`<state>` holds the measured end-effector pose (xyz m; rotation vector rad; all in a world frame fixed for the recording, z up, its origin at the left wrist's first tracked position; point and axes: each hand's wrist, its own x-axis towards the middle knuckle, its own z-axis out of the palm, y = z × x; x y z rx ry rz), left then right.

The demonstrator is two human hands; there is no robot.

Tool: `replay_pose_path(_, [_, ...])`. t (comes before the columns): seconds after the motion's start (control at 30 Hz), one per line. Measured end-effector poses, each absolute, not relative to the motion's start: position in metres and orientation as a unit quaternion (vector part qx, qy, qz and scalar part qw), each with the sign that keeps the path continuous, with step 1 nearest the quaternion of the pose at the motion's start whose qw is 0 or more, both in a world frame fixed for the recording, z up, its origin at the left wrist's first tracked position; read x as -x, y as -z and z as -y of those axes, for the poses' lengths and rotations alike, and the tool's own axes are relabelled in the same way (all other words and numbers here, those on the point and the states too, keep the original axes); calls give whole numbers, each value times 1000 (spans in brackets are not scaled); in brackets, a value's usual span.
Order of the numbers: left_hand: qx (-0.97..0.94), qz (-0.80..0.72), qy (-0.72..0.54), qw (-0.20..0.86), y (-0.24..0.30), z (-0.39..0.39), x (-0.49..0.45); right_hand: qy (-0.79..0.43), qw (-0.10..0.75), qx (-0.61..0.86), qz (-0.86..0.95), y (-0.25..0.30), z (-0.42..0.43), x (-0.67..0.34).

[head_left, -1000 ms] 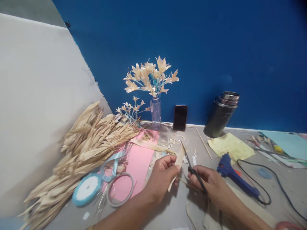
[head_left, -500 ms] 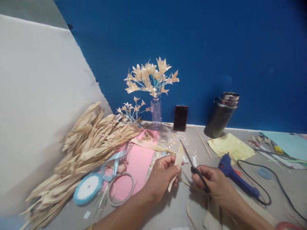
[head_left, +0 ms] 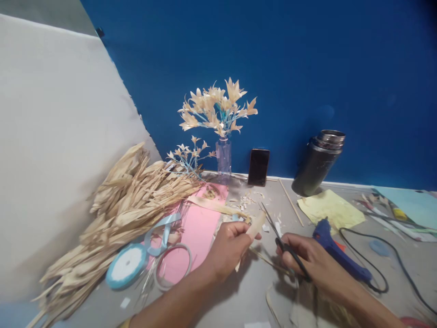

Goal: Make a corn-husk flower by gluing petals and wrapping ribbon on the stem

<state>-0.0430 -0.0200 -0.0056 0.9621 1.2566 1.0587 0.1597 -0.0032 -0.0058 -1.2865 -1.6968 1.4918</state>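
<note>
Between the thumb and fingers of my left hand (head_left: 229,248) is a pale strip of dried corn husk (head_left: 256,225), its upper end sticking out toward the scissors. My right hand (head_left: 303,257) grips black-handled scissors (head_left: 280,240), their blades pointing up and left, slightly parted, right beside the husk strip's tip. Whether the blades touch the strip I cannot tell. Small husk scraps (head_left: 251,200) lie on the table beyond my hands. A longer husk strip (head_left: 215,206) rests across a pink sheet (head_left: 200,232).
Left lie a bundle of dried husks (head_left: 119,209), a blue ribbon spool (head_left: 127,265) and a tape ring (head_left: 173,267). Husk flowers stand in a clear bottle (head_left: 223,159), near a phone (head_left: 258,167) and a dark flask (head_left: 319,163). A blue glue gun (head_left: 337,253) with its cord lies right.
The scissors and my right hand have shifted slightly right and down, and the blades are a little more apart. The husk strip has tilted to the right in my left hand.
</note>
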Motion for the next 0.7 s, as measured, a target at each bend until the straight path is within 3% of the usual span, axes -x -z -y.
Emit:
replay_pose_path(0.23, [-429,-543,-434,577,3,20,44,-540,249,486,640,19,-2,-169])
replay_pose_path(0.53, [-462,-530,-460,542,13,19,44,-517,325,487,625,12,-7,-175])
replay_pose_path(0.7, [-568,-523,-509,381,7,29,41,-598,335,451,572,25,-10,-175])
